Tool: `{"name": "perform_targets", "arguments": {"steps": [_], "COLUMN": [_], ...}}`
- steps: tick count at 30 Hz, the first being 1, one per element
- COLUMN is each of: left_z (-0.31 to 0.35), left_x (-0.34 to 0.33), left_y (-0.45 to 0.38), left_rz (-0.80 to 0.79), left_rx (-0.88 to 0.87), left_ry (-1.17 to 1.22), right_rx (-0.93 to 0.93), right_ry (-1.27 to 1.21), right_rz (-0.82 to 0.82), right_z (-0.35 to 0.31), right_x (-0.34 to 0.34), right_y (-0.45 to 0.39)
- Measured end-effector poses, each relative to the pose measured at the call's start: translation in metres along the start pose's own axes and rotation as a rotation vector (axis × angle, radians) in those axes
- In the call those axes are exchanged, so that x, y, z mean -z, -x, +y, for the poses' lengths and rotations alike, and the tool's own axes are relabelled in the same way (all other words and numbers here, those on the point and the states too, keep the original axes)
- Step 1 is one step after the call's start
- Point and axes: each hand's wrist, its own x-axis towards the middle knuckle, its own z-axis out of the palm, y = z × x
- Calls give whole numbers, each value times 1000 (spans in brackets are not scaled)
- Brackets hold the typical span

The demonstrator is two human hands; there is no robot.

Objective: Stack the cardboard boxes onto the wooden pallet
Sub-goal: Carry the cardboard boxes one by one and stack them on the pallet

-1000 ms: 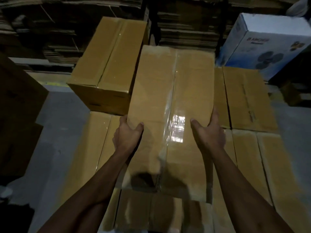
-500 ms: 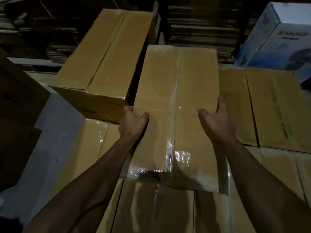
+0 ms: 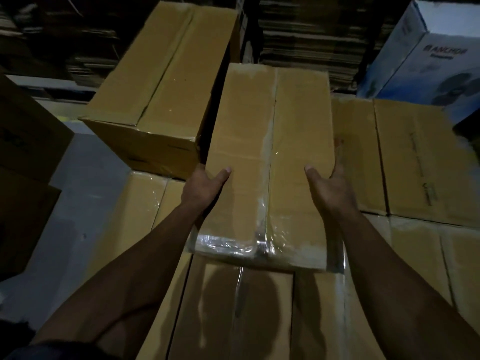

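Cardboard box in hand (image 3: 270, 162): brown, long, top seam sealed with clear tape; it lies on the layer of boxes beneath, its near end over the joint between two of them
Left hand (image 3: 205, 189): clamped on the box's left edge, thumb across the top face, fingers wrapped down the side and hidden
Right hand (image 3: 331, 192): clamped on the right edge, thumb on the top face, fingers down the side between this box and its right neighbour
Lower layer (image 3: 233, 313): taped brown boxes set edge to edge, carrying the held box; what supports them is hidden
Second upper box (image 3: 161, 84): same brown type, on the layer's far left corner, turned slightly askew; a dark gap separates it from the held box
Right neighbours (image 3: 405, 162): flat brown box tops just beside the held box, lower than its top face
White and blue carton (image 3: 426, 55): at the far right, printed lettering on its side, behind the brown boxes
Background (image 3: 309, 40): stacks of flattened cardboard sheets, dim
Floor (image 3: 78, 203): grey, at the left of the stack, with dark boxes (image 3: 23, 141) standing on it
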Motion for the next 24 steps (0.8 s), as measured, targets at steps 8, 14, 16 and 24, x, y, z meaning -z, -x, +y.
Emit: {"name": "perform_targets", "arguments": {"steps": [8,14,16,24], "left_z": [-51,-53,-56,-70], "left_x": [19,12,12,-3], "left_y": [84,101,103,113], "left_rz": [-148,-167,-177,-64], "left_rx": [164,316,309,170], "left_ry": [175,522,589,732], "right_rx": [-216,-356,-387,-241], "right_ry": [-159,-505,-601,-790], "right_rz": [-39,-126,-139,-58], "right_z": [49,63,73,86], "right_x": [7,7,3,-7], "right_y": [93,114,118,127]}}
